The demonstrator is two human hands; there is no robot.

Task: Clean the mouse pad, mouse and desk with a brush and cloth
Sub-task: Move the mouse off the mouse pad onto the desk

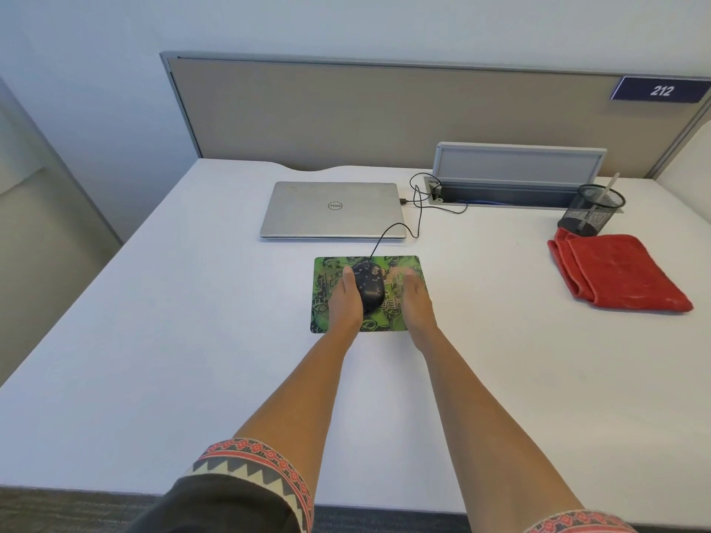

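Observation:
A black wired mouse [369, 284] speckled with pale flecks lies on a green patterned mouse pad [400, 263] in the middle of the white desk [192, 302]. My left hand [346, 302] lies flat on the pad against the mouse's left side, fingers straight. My right hand [417, 302] rests on the pad just right of the mouse, apart from it, with its fingertips blurred. A folded red cloth [623, 271] lies at the far right. A white handle [610, 183], possibly the brush, stands in a black mesh holder [592, 211] behind the cloth.
A closed silver laptop [332, 209] sits behind the pad. The mouse cable [417, 217] loops from the mouse to the laptop's right side. An open grey cable box [515, 175] stands at the back right before the beige partition [384, 109].

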